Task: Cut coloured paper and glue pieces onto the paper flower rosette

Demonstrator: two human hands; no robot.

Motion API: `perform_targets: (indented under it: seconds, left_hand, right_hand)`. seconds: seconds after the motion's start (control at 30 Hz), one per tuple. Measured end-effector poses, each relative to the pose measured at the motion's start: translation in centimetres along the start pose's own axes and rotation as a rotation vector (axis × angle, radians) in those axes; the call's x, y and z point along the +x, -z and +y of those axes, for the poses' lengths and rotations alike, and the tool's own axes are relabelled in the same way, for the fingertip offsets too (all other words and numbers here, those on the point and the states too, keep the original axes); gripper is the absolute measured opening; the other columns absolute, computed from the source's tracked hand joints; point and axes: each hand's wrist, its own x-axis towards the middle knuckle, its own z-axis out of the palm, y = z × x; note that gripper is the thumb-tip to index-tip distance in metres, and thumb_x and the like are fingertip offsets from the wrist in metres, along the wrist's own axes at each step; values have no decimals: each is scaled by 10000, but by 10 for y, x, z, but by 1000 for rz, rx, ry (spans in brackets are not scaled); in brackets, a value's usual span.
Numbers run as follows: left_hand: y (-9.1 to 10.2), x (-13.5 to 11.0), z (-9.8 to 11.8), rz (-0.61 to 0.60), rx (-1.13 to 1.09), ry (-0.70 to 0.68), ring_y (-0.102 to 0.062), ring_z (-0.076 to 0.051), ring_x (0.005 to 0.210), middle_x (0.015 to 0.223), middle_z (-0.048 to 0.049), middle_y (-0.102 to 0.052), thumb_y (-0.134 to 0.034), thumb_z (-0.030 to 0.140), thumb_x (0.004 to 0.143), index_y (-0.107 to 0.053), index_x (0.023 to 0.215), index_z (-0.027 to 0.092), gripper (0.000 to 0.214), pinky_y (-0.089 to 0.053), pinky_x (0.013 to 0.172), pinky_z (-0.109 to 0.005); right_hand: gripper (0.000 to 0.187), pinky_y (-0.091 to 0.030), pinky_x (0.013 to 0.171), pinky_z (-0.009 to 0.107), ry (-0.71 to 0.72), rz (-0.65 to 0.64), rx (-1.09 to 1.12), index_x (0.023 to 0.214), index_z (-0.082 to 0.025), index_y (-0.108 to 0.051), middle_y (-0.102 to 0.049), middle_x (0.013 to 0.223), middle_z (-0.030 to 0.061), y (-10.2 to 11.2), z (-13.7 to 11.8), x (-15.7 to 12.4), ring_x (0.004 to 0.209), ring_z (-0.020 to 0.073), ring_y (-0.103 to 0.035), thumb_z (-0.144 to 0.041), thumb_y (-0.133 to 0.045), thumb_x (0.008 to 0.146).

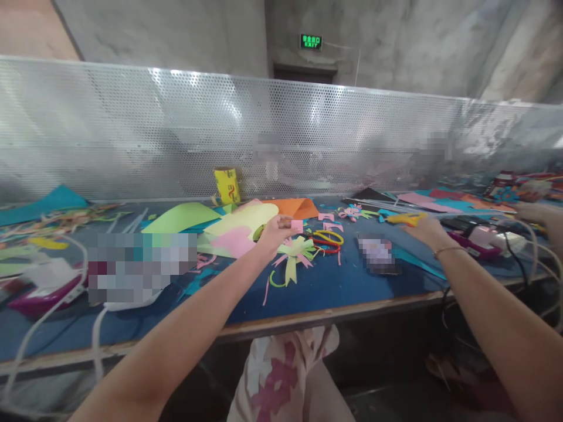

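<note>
My left hand (276,230) is closed in a pinch on a small pink paper piece (297,225) above the blue table top (352,281). Just below it lies a yellow-green and pink paper bow (295,253). Red and yellow scissor handles (328,240) rest to its right. My right hand (422,227), with a thin bracelet on the wrist, reaches far right and grips a yellow tool (407,218); what the tool is stays unclear.
Sheets of green (180,218), yellow, pink and orange paper (292,207) lie at the back, beside a yellow roll (227,185). A perforated metal screen (132,129) walls the far edge. White cables (26,346) and a pink device (39,293) sit left. Another person's hand (534,212) shows far right.
</note>
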Motion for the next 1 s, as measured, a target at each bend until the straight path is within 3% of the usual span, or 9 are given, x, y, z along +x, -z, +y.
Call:
perform_targets:
  seconds: [0.1, 0.17, 0.23, 0.33, 0.4, 0.5, 0.83, 0.9, 1.0]
  left_hand:
    - [1, 1, -1, 39, -13, -28, -544, -91, 527, 643, 6, -586, -695, 95, 505, -494, 850, 146, 403, -379, 445, -177]
    - [0, 0, 0, 60, -20, -43, -523, -79, 504, 623, 22, -565, -696, 107, 503, -496, 858, 151, 410, -383, 458, -184]
    - [-2, -2, 1, 64, -67, -48, -522, -76, 513, 621, 33, -546, -691, 112, 508, -492, 863, 155, 409, -410, 498, -201]
    - [-5, -5, 4, 45, -202, -38, -555, -86, 598, 665, 32, -546, -683, 108, 514, -475, 867, 162, 414, -448, 606, -233]
    - [-6, -7, 6, 31, -281, -28, -561, -87, 636, 704, 22, -559, -671, 101, 528, -465, 871, 165, 405, -453, 655, -246]
    - [-5, -6, 6, 33, -361, -22, -557, -81, 644, 721, 13, -560, -640, 68, 554, -455, 867, 161, 375, -453, 701, -255]
    - [-1, 3, 4, 69, -308, 31, -563, -125, 701, 769, -23, -553, -574, 67, 595, -428, 917, 162, 366, -446, 702, -290]
    - [3, 6, 4, 101, -100, 32, -564, -160, 776, 846, -54, -555, -589, 135, 601, -445, 923, 165, 354, -437, 719, -305]
    - [17, 8, 3, 157, 463, -83, -516, -253, 950, 972, -107, -542, -634, 291, 578, -498, 877, 171, 350, -390, 807, -367]
  right_hand:
    - [381, -355, 735, 481, -98, 58, 0, 867, 9, -612, -546, 927, 313, 3, -7, -9, 973, 417, -470, -325, -561, 691]
    - [342, -376, 746, 469, 33, 64, 92, 913, -38, -602, -578, 924, 243, 9, -38, -23, 966, 361, -495, -304, -543, 707]
    - [294, -437, 708, 353, 224, -3, 258, 941, -156, -598, -615, 889, 116, 15, -84, -42, 847, 222, -567, -354, -495, 749]
    - [386, -472, 658, 293, 488, -312, 917, 1023, -164, -540, -612, 915, 93, 18, -159, -71, 775, 160, -579, -409, -532, 725]
    - [371, -480, 633, 279, 460, -431, 1214, 993, -154, -531, -603, 897, 95, 13, -199, -84, 748, 144, -575, -405, -542, 720]
    - [298, -476, 647, 260, 331, -413, 1511, 899, -153, -527, -584, 862, 73, 2, -233, -89, 752, 123, -559, -381, -557, 709]
    - [186, -435, 617, 237, 253, -467, 1739, 731, -150, -511, -555, 741, 17, -2, -251, -69, 652, 85, -531, -308, -580, 660]
    - [172, -419, 588, 225, 227, -389, 1699, 729, -151, -513, -558, 727, 12, -2, -249, -61, 640, 84, -528, -291, -574, 651]
    - [180, -355, 496, 202, 151, -228, 1587, 722, -156, -513, -534, 648, -12, -7, -240, -46, 569, 75, -488, -293, -580, 626]
